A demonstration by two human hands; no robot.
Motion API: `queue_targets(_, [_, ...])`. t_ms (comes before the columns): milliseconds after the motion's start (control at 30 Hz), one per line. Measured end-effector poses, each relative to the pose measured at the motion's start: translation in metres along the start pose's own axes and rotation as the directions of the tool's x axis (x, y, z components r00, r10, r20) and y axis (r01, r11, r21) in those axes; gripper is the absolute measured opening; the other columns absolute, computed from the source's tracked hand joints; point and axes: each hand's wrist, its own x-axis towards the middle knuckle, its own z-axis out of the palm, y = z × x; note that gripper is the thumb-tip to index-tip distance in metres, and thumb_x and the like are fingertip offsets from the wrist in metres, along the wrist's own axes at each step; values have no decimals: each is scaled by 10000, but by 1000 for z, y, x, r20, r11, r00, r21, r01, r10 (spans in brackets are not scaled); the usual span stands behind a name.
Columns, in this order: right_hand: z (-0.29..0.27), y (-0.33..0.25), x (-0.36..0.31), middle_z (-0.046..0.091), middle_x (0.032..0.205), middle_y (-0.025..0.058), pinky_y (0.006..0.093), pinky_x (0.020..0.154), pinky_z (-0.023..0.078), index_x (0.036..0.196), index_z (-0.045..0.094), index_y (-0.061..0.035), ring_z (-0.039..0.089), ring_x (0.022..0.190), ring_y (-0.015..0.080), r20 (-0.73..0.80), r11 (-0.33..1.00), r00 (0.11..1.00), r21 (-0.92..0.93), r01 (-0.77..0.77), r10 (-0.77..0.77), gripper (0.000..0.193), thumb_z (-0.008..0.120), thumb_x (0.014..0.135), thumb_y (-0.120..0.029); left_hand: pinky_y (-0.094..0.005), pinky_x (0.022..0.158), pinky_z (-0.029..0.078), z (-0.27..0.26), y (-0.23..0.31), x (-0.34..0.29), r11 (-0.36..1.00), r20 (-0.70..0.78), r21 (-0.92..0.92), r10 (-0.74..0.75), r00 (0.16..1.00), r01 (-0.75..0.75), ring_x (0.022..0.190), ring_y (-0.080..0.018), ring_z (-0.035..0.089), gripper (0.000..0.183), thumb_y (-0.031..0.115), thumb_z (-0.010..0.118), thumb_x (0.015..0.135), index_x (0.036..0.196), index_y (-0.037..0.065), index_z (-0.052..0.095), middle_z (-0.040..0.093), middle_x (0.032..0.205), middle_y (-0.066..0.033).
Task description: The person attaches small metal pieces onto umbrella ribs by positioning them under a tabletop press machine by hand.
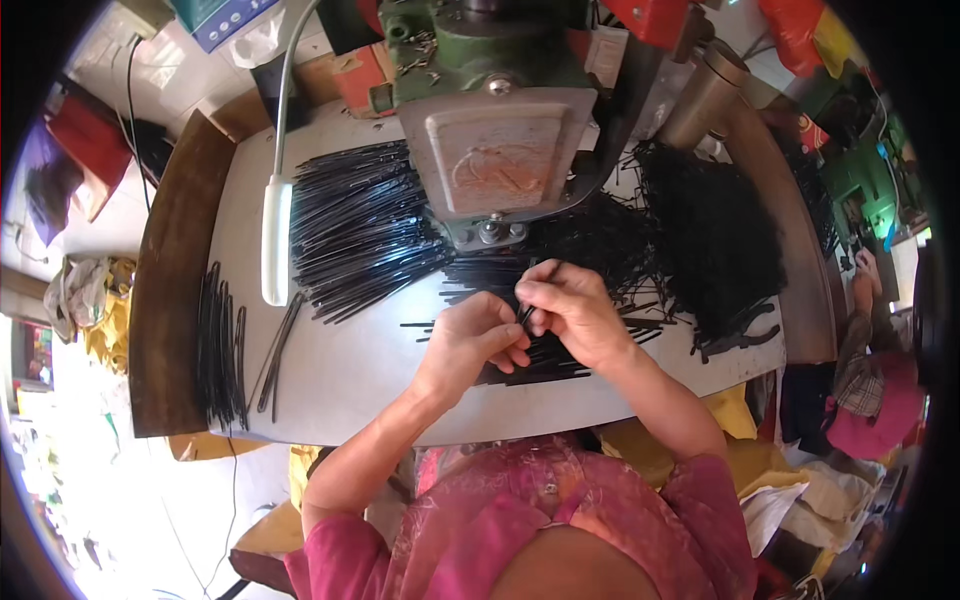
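Note:
In front of the machine, my right hand (575, 312) pinches a thin black strip (527, 314) between thumb and fingers. My left hand (480, 335) meets it from the left, its fingers closed at the lower part of the same strip. Most of the strip is hidden by the fingers. Beneath both hands lies a loose layer of similar black strips (545, 362). Close above them is the lower end of a green and grey bench machine (505, 155), with a small bolted block (490, 234).
A fan of aligned black strips (365, 230) lies left of the machine, a tangled black heap (710, 245) right. A white lamp (277, 240) hangs over the pale tabletop (345, 385). Wooden boards (180, 270) edge the table. Another person's arm (862, 300) shows far right.

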Motion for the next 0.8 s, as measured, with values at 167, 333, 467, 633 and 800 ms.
queue_targets(167, [-8,0,5,516,682,23,201,443,402,760,529,-25,480,498,67,-59,987,997,-151,-59,50,154,538,830,-162,-379,648,373,-47,-6,17,44,102,976,773,627,-213,749,-287,452,186,6,581,659,835,33,530,471,795,-106])
queue_targets(333, [-14,-13,12,501,635,25,182,371,345,729,513,-19,430,429,45,-110,978,994,-207,-27,4,216,532,837,-205,-388,656,361,-84,-11,23,-163,97,987,649,754,14,783,-283,433,202,11,575,665,853,33,506,445,799,-110])
queue_targets(467, [-16,-10,19,480,616,21,170,341,281,704,494,-21,382,414,25,-93,981,994,-181,-68,51,240,543,831,-219,-380,641,369,-79,-3,25,2,117,986,699,706,-166,747,-293,438,164,-21,551,678,826,28,499,448,768,-116])
queue_targets(633, [-7,-16,29,445,602,8,166,331,217,678,453,-44,326,415,16,-47,982,995,-165,-97,90,259,518,846,-230,-361,581,402,-49,13,26,-42,181,973,750,636,-227,665,-276,465,189,-46,561,674,845,25,522,460,724,-102])
queue_targets(800, [-3,-16,40,403,584,-9,167,322,194,690,436,-51,313,412,21,-5,984,996,-157,-89,89,247,485,866,-217,-345,568,412,-37,12,32,395,-113,894,656,746,-212,635,-274,506,246,2,595,693,927,67,555,477,743,-112])
